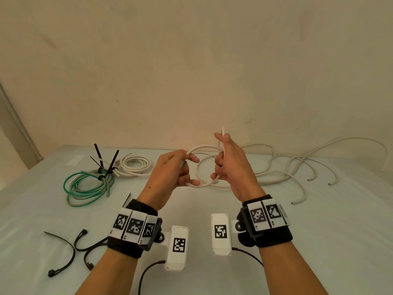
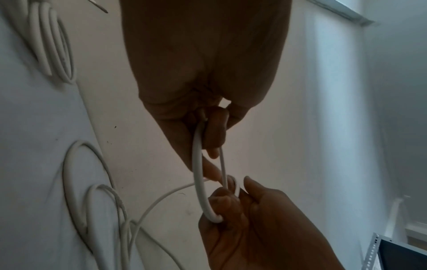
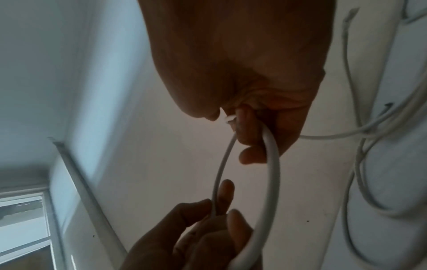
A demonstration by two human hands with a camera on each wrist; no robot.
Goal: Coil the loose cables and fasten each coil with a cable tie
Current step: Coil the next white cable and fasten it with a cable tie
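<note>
Both hands hold one loop of white cable up above the white table. My left hand grips the loop's left side, fingers curled round it. My right hand grips the right side, and the cable's free end sticks up past its fingers. The left wrist view shows the same loop running from my left fingers to the right hand. In the right wrist view the loop hangs between both hands. The cable's tail trails right into loose white cables.
A tied white coil and a tied green coil with black ties lie at the far left. Loose black cable ties lie near the left front. A wall stands close behind the table.
</note>
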